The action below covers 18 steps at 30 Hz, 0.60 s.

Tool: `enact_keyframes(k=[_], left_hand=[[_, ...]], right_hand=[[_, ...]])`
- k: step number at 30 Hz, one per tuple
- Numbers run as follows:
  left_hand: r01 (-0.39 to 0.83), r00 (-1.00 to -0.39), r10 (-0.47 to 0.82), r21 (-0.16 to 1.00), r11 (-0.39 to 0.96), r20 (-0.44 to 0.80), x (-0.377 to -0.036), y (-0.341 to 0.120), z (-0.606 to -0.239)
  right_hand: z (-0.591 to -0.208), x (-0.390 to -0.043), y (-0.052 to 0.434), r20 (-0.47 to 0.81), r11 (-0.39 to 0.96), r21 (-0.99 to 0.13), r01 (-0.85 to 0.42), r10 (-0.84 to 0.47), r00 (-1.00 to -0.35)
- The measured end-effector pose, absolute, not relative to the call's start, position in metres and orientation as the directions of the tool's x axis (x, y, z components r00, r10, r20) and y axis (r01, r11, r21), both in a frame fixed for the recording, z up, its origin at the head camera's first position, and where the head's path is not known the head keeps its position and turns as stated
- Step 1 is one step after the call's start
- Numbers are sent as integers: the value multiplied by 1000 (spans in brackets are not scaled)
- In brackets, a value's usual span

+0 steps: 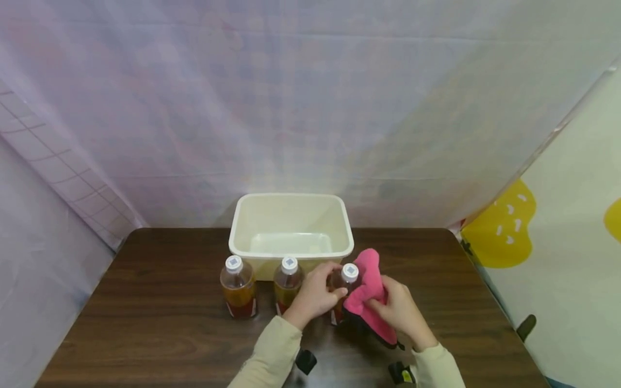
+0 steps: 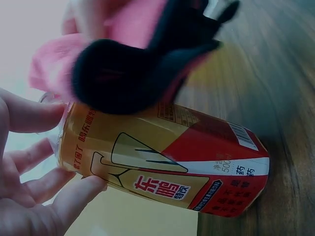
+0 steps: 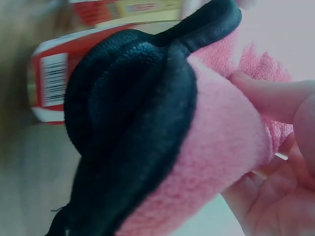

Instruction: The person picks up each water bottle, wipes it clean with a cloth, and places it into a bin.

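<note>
A dark wooden table [image 1: 160, 318] stands against a pale draped backdrop [image 1: 291, 97]. At its far edge sits a cream plastic tub [image 1: 290, 250], open side up. Three tea bottles with white caps stand in a row just in front of the tub: the left bottle [image 1: 237, 288] and the middle bottle [image 1: 288, 283] stand free of the hands, though the middle one is just beside the left hand.

The right-hand bottle [image 1: 345, 280] stands upright on the table, nearest the person — amber liquid, a red and yellow label with printed characters and a barcode, as the left wrist view [image 2: 167, 157] shows. The left hand [image 1: 315, 295] is curled round this bottle from its left side, thumb and fingers [image 2: 74, 194] wrapping the body just below the shoulder.

The right hand [image 1: 399, 310] pinches a pink cloth [image 1: 370, 296] with a black edge, thumb on top and fingers beneath. The cloth lies against the right side of the held bottle, and its upper end rises beside the cap. In the right wrist view the black border [image 3: 133, 128] bunches in front of the bottle's label — the pink pile [image 3: 221, 147] is gripped by the fingers [image 3: 268, 98]. Both sleeves are pale beige.
</note>
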<state>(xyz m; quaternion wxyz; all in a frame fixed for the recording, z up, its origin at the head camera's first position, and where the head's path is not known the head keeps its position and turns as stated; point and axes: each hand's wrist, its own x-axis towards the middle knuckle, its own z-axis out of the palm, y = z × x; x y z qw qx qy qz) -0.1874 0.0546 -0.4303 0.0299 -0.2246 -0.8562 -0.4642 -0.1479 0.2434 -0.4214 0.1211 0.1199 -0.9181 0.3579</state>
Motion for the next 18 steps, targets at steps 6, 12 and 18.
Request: enact_keyframes(k=[6,12,18], left_hand=[[406,-899,356,789,461,255,-187,55,-430],[404,-899,359,790,462,250,-186,55,-430],[407,-897,365,784,468,248,-186,55,-430]], right_hand=[[-405,-152,237,274,737,-617,-277,-129,-953],[-406,-153,236,196,739,-636,-221,-123,-973],[-424,-151,239,231,749,-621,-231,-107,-967]])
